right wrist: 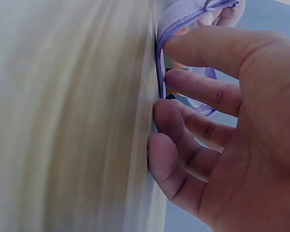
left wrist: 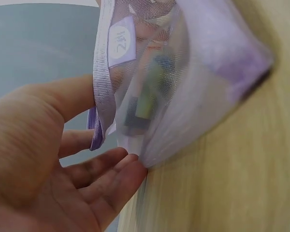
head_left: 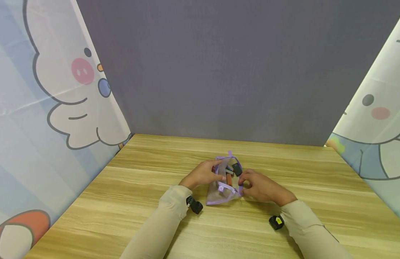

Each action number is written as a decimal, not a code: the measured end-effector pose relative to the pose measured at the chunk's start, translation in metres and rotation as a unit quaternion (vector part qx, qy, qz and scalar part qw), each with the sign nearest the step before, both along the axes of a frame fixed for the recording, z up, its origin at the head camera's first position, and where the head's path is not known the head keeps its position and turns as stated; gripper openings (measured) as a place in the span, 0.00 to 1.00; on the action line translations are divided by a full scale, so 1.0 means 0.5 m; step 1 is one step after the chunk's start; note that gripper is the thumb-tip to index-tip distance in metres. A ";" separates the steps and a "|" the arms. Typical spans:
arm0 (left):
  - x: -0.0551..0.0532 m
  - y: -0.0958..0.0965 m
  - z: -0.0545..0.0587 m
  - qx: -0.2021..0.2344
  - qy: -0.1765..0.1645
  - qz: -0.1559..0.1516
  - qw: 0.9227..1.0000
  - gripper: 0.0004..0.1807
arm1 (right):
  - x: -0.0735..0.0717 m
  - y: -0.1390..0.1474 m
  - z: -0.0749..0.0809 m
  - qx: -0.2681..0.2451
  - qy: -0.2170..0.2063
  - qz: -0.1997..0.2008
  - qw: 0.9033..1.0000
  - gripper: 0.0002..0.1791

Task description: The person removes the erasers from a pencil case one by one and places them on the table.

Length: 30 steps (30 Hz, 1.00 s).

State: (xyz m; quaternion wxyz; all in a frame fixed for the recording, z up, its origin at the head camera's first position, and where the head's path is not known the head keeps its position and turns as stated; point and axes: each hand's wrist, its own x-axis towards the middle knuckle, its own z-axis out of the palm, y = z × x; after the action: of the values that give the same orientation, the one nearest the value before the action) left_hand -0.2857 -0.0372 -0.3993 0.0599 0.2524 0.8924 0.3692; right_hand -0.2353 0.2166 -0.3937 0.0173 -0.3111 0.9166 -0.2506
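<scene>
Head view — my left hand (head_left: 204, 173) and right hand (head_left: 259, 187) each pinched a side of the purple mesh pouch (head_left: 224, 181) on the table (head_left: 122, 201).

The right hand (right wrist: 241, 135) is seen close up, filling the right half of the picture; its fingers (right wrist: 193, 92) are curled, with the tips set against the purple-edged rim of a pale mesh pouch (right wrist: 183, 14); a thin purple cord (right wrist: 159, 67) is seen running down along that rim, just beside the fingertips; the blurred, light wooden surface (right wrist: 67, 121) is shown across the left half; whether the rim is pinched cannot be told.
</scene>
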 end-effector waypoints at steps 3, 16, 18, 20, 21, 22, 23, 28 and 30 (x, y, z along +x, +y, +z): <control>0.000 -0.003 0.000 -0.006 0.001 -0.004 1.000 0.42 | -0.001 0.000 -0.002 0.000 0.004 0.001 1.000 0.07; 0.001 -0.005 -0.003 -0.004 -0.010 -0.025 1.000 0.45 | 0.001 0.000 0.000 -0.004 0.001 -0.002 1.000 0.06; 0.001 -0.005 -0.004 -0.002 -0.014 -0.031 0.999 0.46 | 0.001 -0.001 0.001 -0.004 0.000 -0.002 1.000 0.06; 0.000 -0.006 -0.006 -0.002 -0.018 -0.037 0.999 0.47 | 0.002 -0.001 0.001 -0.004 -0.001 -0.003 1.000 0.06; -0.001 -0.007 -0.007 -0.002 -0.020 -0.040 0.999 0.47 | 0.002 -0.001 0.001 -0.003 -0.001 -0.003 1.000 0.06; -0.002 -0.008 -0.008 -0.002 -0.022 -0.044 0.999 0.47 | 0.001 -0.001 0.001 -0.003 0.000 -0.003 1.000 0.06; -0.003 -0.008 -0.009 -0.003 -0.023 -0.048 0.999 0.47 | 0.001 -0.001 0.001 -0.001 0.000 -0.004 1.000 0.06; -0.006 -0.011 -0.012 -0.007 -0.038 -0.062 0.997 0.48 | 0.001 -0.001 0.002 0.002 0.003 -0.004 1.000 0.06; -0.006 -0.011 -0.011 -0.010 -0.044 -0.062 0.997 0.48 | 0.002 -0.001 0.002 0.000 0.001 -0.003 1.000 0.06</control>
State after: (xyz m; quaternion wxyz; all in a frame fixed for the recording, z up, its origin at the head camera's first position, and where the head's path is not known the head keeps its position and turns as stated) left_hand -0.2888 -0.0426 -0.4050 0.1249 0.2901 0.8752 0.3664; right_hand -0.2343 0.2159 -0.3926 0.0157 -0.3085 0.9175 -0.2507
